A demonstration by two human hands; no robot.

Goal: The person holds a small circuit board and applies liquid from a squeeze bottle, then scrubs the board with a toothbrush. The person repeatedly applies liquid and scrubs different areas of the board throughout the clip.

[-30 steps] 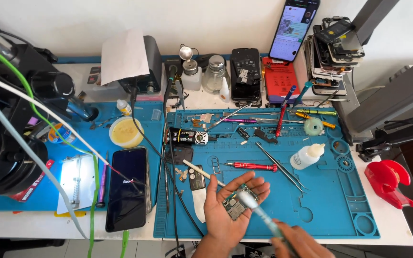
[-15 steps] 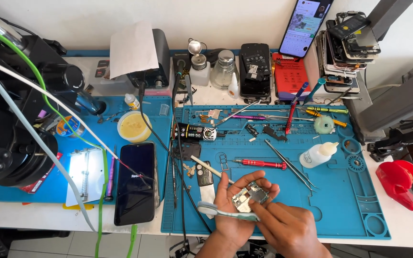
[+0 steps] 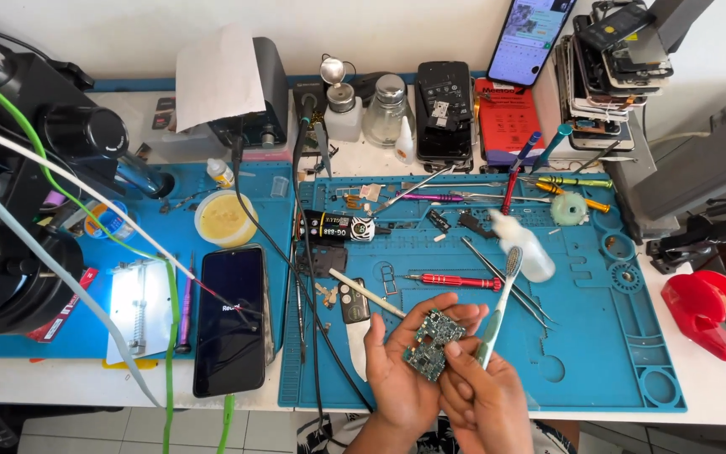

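Note:
My left hand (image 3: pixel 397 370) cradles a small green circuit board (image 3: pixel 433 343) in its palm, above the front edge of the blue work mat (image 3: pixel 598 353). My right hand (image 3: pixel 485 395) lies over the left one from the right, fingers touching the board's lower edge. It grips a toothbrush (image 3: pixel 500 298) with a teal handle, bristle head pointing up and away over the mat.
A red screwdriver (image 3: pixel 455 281), tweezers (image 3: pixel 506 282), a small white squeeze bottle (image 3: pixel 524 244) and several tools lie on the mat. A dark phone (image 3: pixel 230 319) lies at left beside a yellow paste tub (image 3: pixel 223 217). Microscope (image 3: pixel 18 193) far left, red object (image 3: pixel 703 311) right.
The toothbrush has swung from lying low across the hands to standing up over the mat. My right hand has closed in over the left, and the view has shifted slightly.

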